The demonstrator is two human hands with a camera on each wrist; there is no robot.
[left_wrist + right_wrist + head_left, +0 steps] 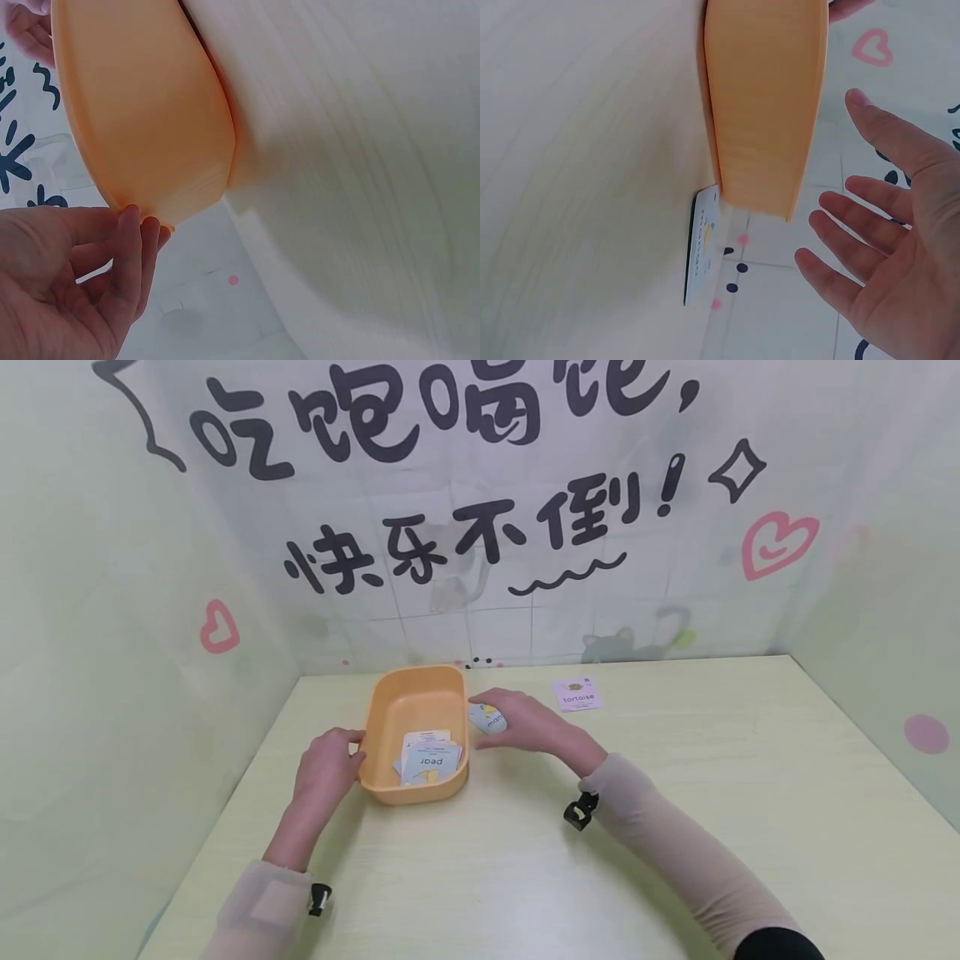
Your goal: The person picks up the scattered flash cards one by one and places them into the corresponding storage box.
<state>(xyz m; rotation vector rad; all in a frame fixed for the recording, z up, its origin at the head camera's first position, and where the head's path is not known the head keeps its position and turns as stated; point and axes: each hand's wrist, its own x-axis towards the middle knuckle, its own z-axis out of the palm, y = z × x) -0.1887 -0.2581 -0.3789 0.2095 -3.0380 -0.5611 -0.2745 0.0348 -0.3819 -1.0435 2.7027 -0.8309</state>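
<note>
An orange plastic bin point(416, 693) stands on the table with several picture cards inside, a pear card point(431, 764) on top. My left hand point(327, 766) pinches the bin's left rim between thumb and fingers, also plain in the left wrist view. To the bin's right, a mango card point(702, 244) lies flat on the table close to the bin's wall. Over that card hovers my right hand point(521, 722), fingers relaxed and spread, holding nothing; the right wrist view shows it apart from both card and bin. In the head view the hand partly covers the mango card.
A pink tortoise card point(577, 694) lies near the table's back edge, right of my right hand. Behind the pale wooden table point(675, 760) hangs a white curtain point(450, 593) with black lettering. Walls stand at both sides.
</note>
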